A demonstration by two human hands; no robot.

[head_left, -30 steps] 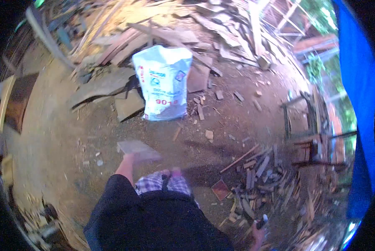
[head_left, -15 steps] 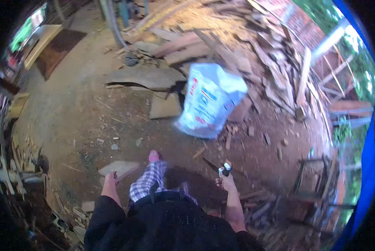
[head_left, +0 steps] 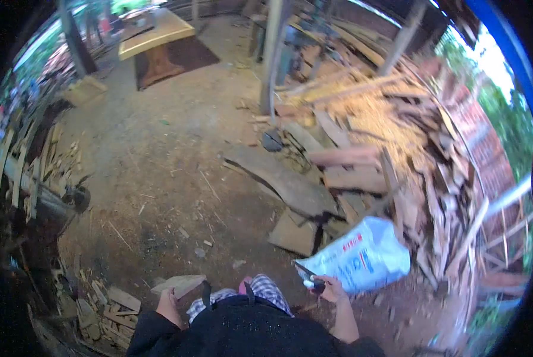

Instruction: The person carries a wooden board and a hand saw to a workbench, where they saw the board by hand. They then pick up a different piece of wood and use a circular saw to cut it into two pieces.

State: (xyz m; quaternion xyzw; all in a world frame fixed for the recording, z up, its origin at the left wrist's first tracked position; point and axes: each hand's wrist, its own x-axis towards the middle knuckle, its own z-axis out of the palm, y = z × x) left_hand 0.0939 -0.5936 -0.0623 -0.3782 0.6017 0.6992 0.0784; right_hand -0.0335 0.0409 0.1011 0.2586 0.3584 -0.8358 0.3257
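Note:
My left hand (head_left: pixel 169 295) is closed on the near edge of a flat, pale wooden board (head_left: pixel 183 285), held low at my left side. In my right hand (head_left: pixel 333 290) is a knife (head_left: pixel 305 271) with a dark, narrow blade that points forward and left. Its handle looks white and black, partly hidden by my fingers. Just beyond the right hand, a white printed plastic sack (head_left: pixel 370 253) stands on the dirt floor, and the blade overlaps its left edge in this view.
Wood slabs (head_left: pixel 287 184) lie ahead of the sack. Scrap wood and yellow shavings (head_left: pixel 361 110) are heaped at the right. A post (head_left: pixel 272 65) rises ahead, with a wooden table (head_left: pixel 159 33) farther left. More offcuts (head_left: pixel 123 300) lie beside my left arm.
My view has swung left and upward, so the sack now sits lower and farther right, near my right hand. Both hands keep hold of the board and the knife.

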